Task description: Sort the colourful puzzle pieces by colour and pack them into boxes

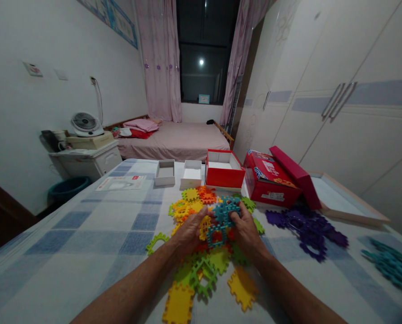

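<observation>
My right hand [247,227] is closed on several teal interlocking plastic pieces [226,211], raised over a mixed pile, with the thumb on top of them. My left hand [189,229] is just left of these pieces, its thumb stretched out and apart. Its other fingers are partly hidden behind a yellow piece [205,227] and the teal ones. Around and under both hands lie an orange piece [206,195], green pieces [203,275] and yellow pieces [178,302], some solid and some with cut-out middles.
Purple pieces [305,227] lie to the right, with a teal stack [393,265] beyond. Behind the pile stand two small grey-white boxes [164,179], an open red box [225,176] and a larger red box [271,180]. A printed sheet [121,183] lies at the left.
</observation>
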### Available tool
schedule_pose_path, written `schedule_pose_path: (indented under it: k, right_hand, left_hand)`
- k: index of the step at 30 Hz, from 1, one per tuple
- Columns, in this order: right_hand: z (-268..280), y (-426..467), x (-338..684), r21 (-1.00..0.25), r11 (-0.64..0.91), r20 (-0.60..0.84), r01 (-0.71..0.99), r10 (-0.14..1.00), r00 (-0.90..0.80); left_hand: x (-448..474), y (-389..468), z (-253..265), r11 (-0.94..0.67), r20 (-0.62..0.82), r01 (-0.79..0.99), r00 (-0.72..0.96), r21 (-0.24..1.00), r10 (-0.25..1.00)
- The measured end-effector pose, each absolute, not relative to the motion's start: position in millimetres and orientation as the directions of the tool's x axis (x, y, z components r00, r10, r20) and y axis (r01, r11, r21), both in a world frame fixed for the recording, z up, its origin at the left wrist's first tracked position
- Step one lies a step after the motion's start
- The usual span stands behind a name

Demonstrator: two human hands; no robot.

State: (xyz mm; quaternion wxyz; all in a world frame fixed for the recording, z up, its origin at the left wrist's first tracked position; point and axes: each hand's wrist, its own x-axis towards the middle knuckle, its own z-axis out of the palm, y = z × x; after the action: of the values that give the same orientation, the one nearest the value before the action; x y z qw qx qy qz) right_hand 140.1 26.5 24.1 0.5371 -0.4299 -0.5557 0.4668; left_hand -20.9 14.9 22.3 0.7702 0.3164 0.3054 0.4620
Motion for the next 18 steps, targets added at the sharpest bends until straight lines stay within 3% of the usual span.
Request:
schedule_pose_path:
  k: [5, 11, 14, 18]
  right_hand:
    - [19.4, 35.4, 148.1, -0.986, 0.168, 0.169, 0.009, 0.985, 0.025]
    - [26.4, 38.0, 145.8, -0.891, -0.075, -0.084, -0.449, 0.996, 0.001]
    - [31.3, 38.3, 145.8, -0.863, -0.097, -0.130, -0.496, 0.991, 0.032]
    - [29.1, 40.2, 149.6, -0.884, -0.082, -0.077, -0.461, 0.997, -0.030]
  left_hand:
    - [-23.9, 14.9, 18.0, 0.066, -0.003, -0.184, 0.326, 0.981, 0.945]
    - [-23.6, 11.8, 16.0, -0.087, 0.050, 0.091, 0.354, 0.992, 0.934]
    - [-25.5, 10.0, 16.3, -0.297, 0.173, 0.335, 0.353, 0.894, 0.920]
    - [-28.6, 7.8, 15.5, -0.547, 0.290, 0.563, 0.484, 0.620, 0.826]
